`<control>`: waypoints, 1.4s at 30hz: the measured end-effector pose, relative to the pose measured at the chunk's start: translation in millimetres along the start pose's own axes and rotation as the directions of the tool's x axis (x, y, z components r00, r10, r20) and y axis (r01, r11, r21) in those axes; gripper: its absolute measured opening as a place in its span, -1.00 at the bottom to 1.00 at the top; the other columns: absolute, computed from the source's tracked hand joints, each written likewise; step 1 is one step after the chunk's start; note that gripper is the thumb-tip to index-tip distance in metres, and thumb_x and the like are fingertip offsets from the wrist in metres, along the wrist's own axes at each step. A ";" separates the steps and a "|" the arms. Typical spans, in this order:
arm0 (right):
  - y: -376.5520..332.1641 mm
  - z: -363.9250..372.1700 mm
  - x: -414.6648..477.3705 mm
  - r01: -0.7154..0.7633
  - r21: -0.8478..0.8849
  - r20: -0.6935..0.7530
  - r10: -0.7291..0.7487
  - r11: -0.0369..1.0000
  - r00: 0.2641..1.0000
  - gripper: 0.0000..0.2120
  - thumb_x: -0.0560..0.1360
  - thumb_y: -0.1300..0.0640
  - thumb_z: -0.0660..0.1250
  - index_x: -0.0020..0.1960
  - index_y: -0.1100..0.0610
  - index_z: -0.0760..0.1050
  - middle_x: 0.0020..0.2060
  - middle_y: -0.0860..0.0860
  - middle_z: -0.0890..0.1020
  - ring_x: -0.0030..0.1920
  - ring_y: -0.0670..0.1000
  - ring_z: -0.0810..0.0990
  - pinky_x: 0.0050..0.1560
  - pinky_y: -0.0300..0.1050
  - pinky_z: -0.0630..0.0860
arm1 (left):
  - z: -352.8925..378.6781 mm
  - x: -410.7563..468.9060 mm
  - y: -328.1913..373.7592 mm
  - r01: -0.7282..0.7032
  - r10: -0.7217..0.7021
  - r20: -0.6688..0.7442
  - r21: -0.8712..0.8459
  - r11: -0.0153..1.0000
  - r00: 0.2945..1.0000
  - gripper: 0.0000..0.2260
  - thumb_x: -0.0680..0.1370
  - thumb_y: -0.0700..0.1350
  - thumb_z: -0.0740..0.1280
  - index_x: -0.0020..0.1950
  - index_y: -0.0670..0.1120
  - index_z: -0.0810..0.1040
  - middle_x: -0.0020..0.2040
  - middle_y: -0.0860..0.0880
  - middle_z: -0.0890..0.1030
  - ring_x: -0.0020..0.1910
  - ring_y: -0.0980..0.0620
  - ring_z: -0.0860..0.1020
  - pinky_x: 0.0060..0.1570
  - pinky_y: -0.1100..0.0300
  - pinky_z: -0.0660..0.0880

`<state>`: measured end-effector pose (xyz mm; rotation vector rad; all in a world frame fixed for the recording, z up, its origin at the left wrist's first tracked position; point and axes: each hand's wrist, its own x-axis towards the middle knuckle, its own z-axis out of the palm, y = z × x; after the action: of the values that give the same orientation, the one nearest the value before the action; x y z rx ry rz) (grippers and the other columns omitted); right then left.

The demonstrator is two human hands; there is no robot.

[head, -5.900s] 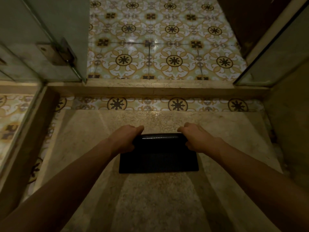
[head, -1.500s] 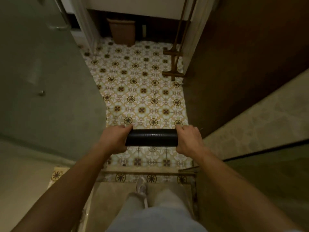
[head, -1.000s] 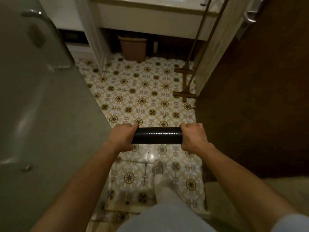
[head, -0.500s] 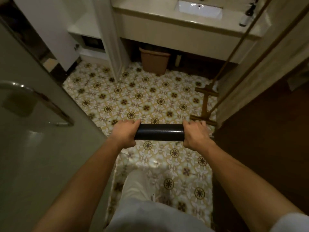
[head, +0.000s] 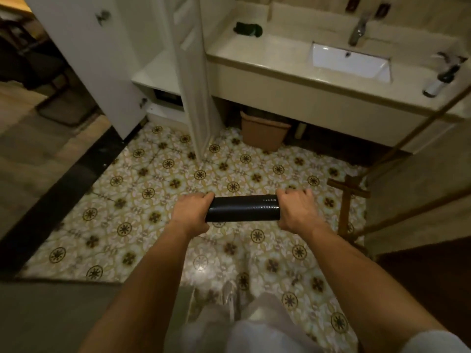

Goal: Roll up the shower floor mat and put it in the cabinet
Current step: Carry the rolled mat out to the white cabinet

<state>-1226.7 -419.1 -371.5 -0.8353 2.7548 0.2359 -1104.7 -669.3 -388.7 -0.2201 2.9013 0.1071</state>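
The black shower mat (head: pixel 242 208) is rolled into a tight horizontal tube, held in the air over the patterned floor. My left hand (head: pixel 191 212) grips its left end and my right hand (head: pixel 295 210) grips its right end. Ahead on the left stands a white cabinet (head: pixel 163 72) with both doors swung open: a wide door (head: pixel 86 59) on the left and a narrow door (head: pixel 193 80) on the right. Between them a pale shelf shows, with a dark compartment under it.
A beige vanity counter (head: pixel 267 62) with a white sink (head: pixel 351 62) and a tap fills the upper right. A brown bin (head: pixel 262 131) sits under it. A wooden rack (head: pixel 349 200) leans at right. My legs and a shoe (head: pixel 226 294) are below.
I rolled the mat up on the shower floor, lifted it and walked out over the tiled floor. The open cabinet and vanity have come closer; both hands keep their grip.
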 end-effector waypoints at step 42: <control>-384.7 -229.8 693.7 0.485 0.201 0.007 -0.497 0.851 0.868 -0.49 0.27 0.01 0.52 0.16 0.00 0.42 -0.01 0.03 0.57 -0.07 0.00 0.49 0.03 -0.05 0.54 | -133.5 350.2 -635.2 0.310 -0.307 0.055 -0.283 0.908 0.950 -0.43 0.20 0.17 0.47 0.18 0.21 0.42 0.00 0.11 0.47 -0.08 0.06 0.52 -0.08 0.04 0.55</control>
<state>-1611.6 -1149.6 -381.3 -1.4074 2.3527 -0.1044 -1371.5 -1356.7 -375.6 -0.7229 2.7866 0.4759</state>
